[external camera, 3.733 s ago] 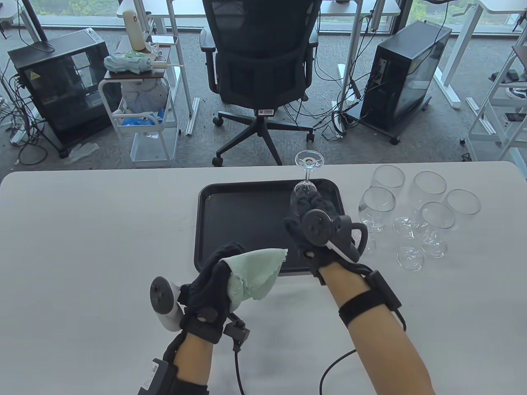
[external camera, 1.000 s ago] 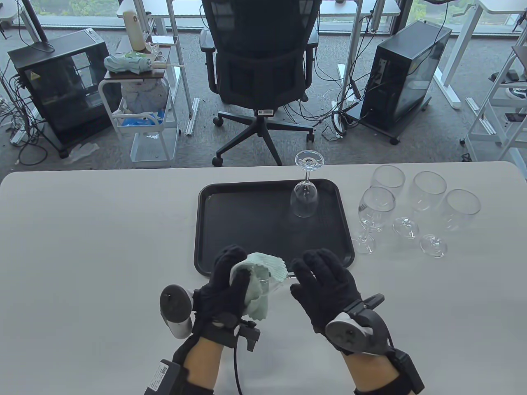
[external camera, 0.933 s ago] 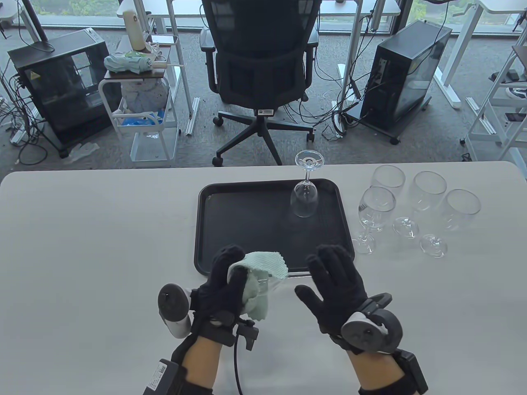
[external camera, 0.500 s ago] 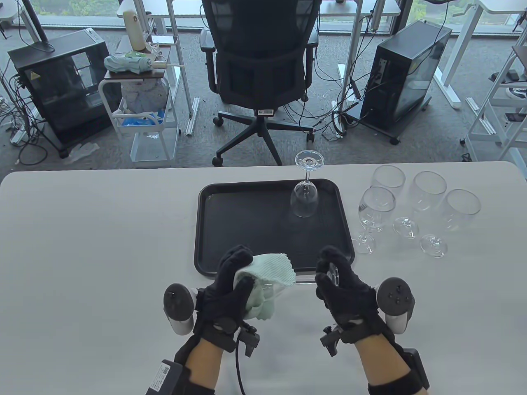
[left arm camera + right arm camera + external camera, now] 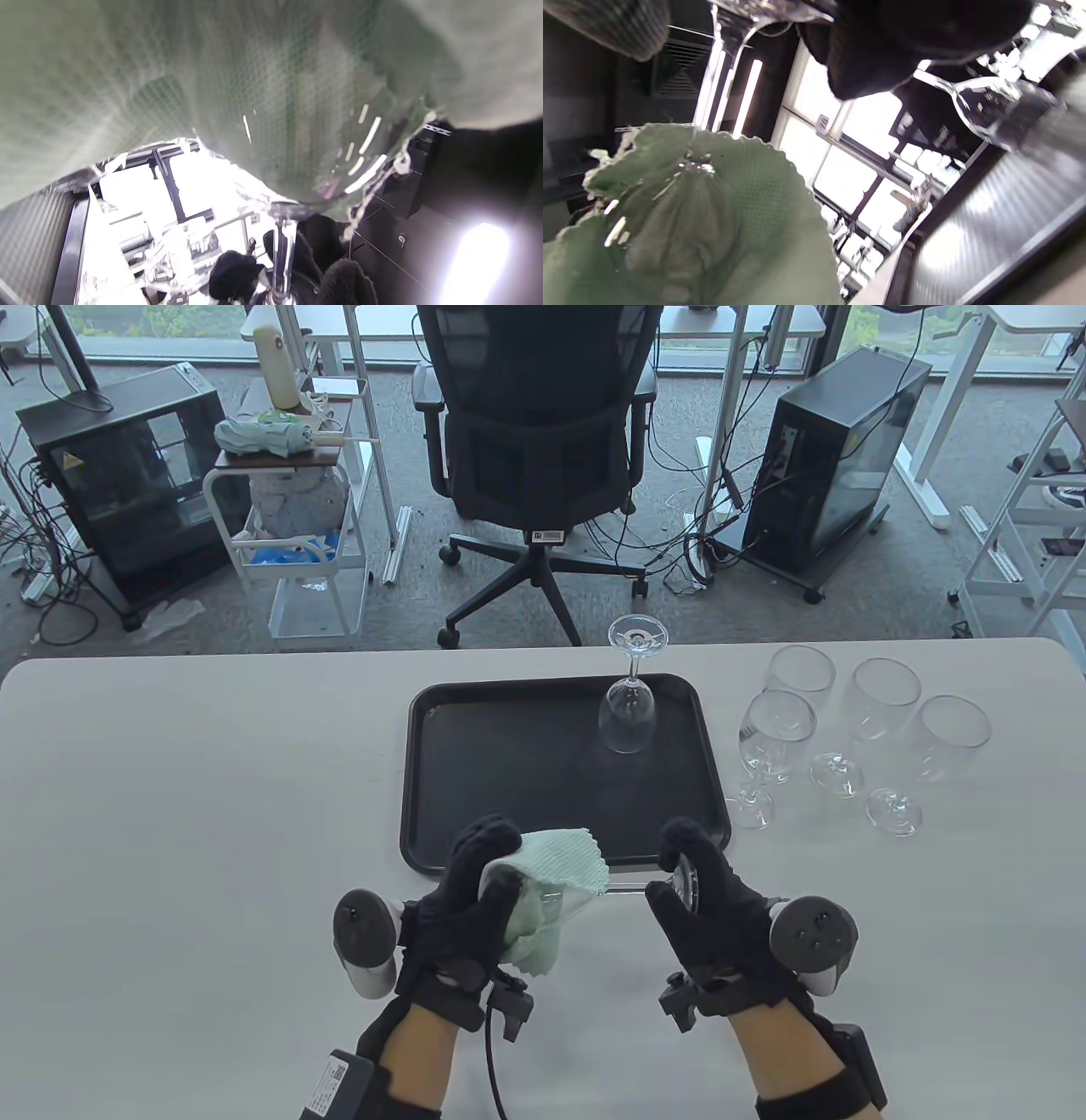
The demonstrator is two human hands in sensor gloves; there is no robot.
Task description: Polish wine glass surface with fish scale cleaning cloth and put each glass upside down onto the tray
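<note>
A wine glass [image 5: 628,887] lies sideways in the air between my hands, just in front of the black tray [image 5: 475,780]. My left hand [image 5: 484,882] wraps the pale green cloth [image 5: 556,865] around its bowl. My right hand [image 5: 683,874] grips the glass's foot [image 5: 685,881]. The left wrist view shows the cloth [image 5: 254,84] over the bowl and the stem [image 5: 282,254]. The right wrist view shows the stem [image 5: 710,84] running into the cloth [image 5: 704,220]. One polished glass [image 5: 628,704] stands upside down at the tray's back right.
Several upright wine glasses [image 5: 776,738] stand on the white table [image 5: 170,814] to the right of the tray. An office chair [image 5: 539,458], carts and computer cases stand beyond the far table edge.
My right hand set a glass upside down on the tray, took another from the group and brought it to the cloth. In the last second it turned over and closed on the foot.
</note>
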